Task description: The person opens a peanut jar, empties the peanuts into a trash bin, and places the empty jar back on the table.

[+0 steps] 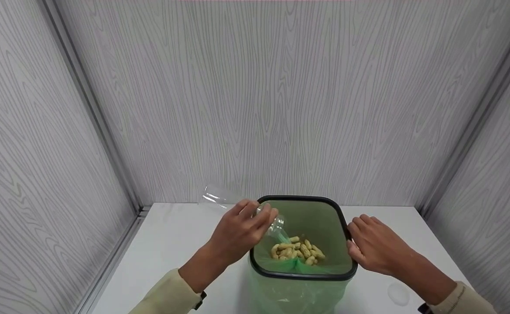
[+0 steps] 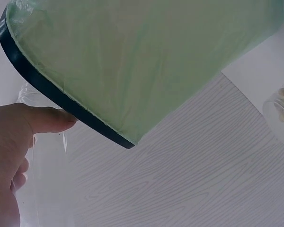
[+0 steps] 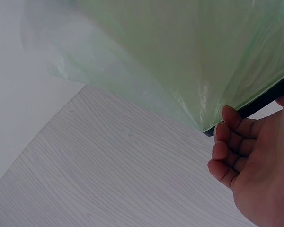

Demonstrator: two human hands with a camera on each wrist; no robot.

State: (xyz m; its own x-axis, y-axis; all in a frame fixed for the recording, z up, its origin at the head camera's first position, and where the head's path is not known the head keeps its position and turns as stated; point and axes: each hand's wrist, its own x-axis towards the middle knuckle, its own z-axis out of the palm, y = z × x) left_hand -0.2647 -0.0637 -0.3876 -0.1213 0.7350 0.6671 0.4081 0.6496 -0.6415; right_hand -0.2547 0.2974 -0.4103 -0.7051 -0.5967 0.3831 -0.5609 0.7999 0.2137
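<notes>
My left hand [image 1: 244, 229] grips a clear plastic jar [image 1: 217, 198], tilted so that its mouth dips inside the rim of a bin. In the left wrist view the thumb [image 2: 54, 119] lies right at the bin's dark rim [image 2: 52, 90], with the jar [image 2: 49, 156] behind it. Peanuts in their shells [image 1: 298, 252] lie in a heap in the bin, below the jar's mouth. A green bag [image 1: 298, 294] lines the bin and hangs down its outside. On the right side, my right hand [image 1: 374, 244] holds the black rim [image 1: 300, 276] with curled fingers [image 3: 222, 170].
A clear round disc [image 1: 398, 294] lies on the white table [image 1: 172, 244], near my right forearm. At the right edge of the left wrist view stands a clear container [image 2: 278, 116] with beige contents. Grey wood-patterned panels [image 1: 255, 109] enclose the table at the back and sides.
</notes>
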